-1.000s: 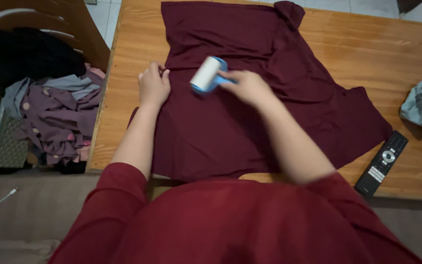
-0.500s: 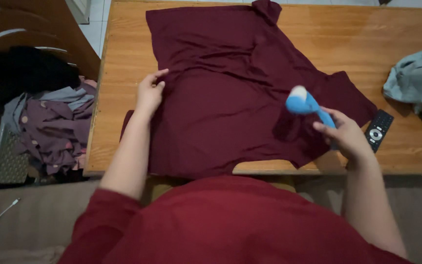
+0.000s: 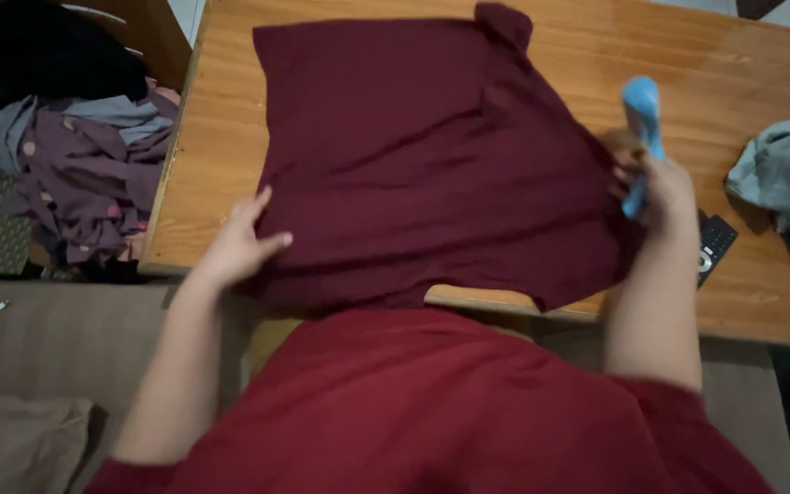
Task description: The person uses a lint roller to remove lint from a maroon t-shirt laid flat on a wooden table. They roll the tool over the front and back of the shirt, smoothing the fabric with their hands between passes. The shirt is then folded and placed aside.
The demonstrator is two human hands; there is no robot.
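A dark maroon garment (image 3: pixel 432 155) lay spread flat on a wooden table (image 3: pixel 761 82), seen from above. The person's left hand (image 3: pixel 235 245) rested open on the garment's near left edge. The right hand (image 3: pixel 660 187) gripped a blue lint roller (image 3: pixel 640 123) at the garment's right edge. A black remote control (image 3: pixel 713 245) lay just beside that hand, a crumpled grey cloth (image 3: pixel 784 187) farther right. Left of the table sat a heap of clothes (image 3: pixel 75 165).

Plain maroon shirt (image 3: pixel 432 155), blue roller (image 3: pixel 640 128) (seemingly white-tipped).
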